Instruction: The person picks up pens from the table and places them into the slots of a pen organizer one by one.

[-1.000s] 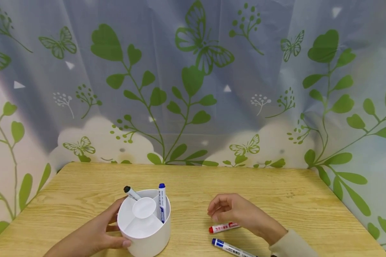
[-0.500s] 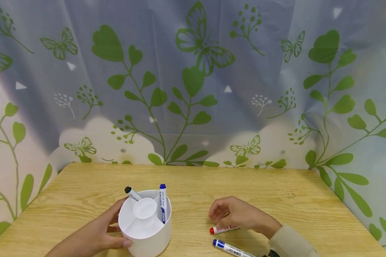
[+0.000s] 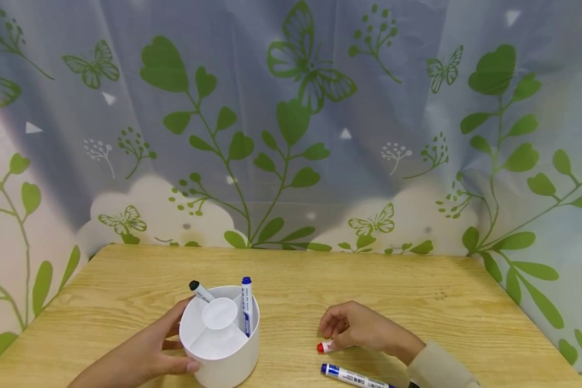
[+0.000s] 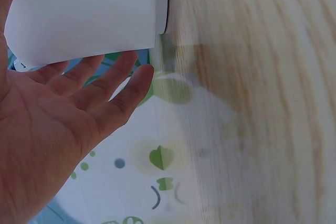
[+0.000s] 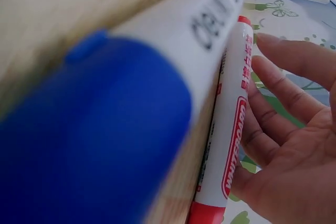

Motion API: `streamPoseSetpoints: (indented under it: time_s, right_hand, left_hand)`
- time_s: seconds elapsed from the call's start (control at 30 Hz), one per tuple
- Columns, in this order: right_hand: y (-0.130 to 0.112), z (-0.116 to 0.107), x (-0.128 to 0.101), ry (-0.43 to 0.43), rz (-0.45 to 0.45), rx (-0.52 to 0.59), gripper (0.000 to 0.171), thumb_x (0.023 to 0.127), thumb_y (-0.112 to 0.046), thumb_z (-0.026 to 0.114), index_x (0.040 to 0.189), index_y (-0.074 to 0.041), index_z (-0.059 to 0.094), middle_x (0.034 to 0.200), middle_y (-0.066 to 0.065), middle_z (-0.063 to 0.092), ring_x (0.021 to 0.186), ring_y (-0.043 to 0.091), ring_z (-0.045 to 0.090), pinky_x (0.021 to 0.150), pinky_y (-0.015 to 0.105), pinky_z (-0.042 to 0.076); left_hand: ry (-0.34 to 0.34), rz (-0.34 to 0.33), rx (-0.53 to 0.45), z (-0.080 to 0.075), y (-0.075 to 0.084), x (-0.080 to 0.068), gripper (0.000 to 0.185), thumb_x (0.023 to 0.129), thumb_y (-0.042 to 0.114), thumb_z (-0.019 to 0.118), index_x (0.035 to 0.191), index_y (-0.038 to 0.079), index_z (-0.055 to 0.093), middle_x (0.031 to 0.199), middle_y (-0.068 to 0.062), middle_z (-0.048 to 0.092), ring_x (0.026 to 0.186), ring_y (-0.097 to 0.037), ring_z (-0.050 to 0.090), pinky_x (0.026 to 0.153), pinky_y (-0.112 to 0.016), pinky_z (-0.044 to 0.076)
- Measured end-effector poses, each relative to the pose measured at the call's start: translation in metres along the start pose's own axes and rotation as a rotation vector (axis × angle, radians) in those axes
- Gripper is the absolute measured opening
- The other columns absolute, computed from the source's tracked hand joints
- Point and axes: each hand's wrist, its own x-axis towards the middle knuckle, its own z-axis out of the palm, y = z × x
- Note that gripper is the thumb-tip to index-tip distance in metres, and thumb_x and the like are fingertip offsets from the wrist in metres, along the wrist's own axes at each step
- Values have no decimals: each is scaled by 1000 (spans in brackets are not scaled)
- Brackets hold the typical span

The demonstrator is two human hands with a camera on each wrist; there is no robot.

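A: Surface and room?

B: One table, wood-grain top. One curtain behind the far edge, grey-blue and white, printed with green leaves and butterflies.

A: Left hand?

B: Left hand, fingers and thumb curved round one white holder, nearer the table's left edge than its right. In the holder: one black-capped marker, tilted; one blue-capped marker, nearly upright.

A: Right hand?

B: Right hand, fingers loosely bent, thumb and forefinger apart, at one red marker lying on the table between holder and right edge. Contact: cannot tell.

A: Remaining items?

B: One blue marker, lying on the near-edge side of the red one. One beige sleeve, right arm.
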Motion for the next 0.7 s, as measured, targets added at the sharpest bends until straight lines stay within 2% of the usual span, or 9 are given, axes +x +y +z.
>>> streamPoseSetpoints:
  time_s: [0.43, 0.6, 0.7]
  right_hand:
    - [4, 4, 4, 10, -27, -84, 16, 86, 9, 75, 101, 3, 72, 89, 5, 65, 79, 15, 55, 66, 21, 48]
    - [4, 6, 4, 36, -33, -139, 10, 87, 8, 76, 95, 1, 77, 94, 6, 67, 77, 14, 58, 65, 20, 48]
    - [3, 7, 3, 44, -26, -157, 8, 88, 6, 77, 94, 0, 77, 94, 6, 67, 77, 14, 58, 64, 21, 47]
  left_hand:
    - [-1, 13, 5, 0, -1, 0, 97, 94, 11, 79, 166, 3, 13, 160, -31, 34, 128, 9, 49, 97, -18, 52]
    - [-5, -41, 5, -1, 0, 1, 98, 95, 15, 79, 166, 4, 11, 162, -30, 33, 127, 11, 49, 98, -26, 55]
    - [-11, -56, -11, -1, 1, 2, 99, 95, 15, 78, 166, 3, 10, 163, -30, 32, 126, 11, 49, 98, -25, 54]
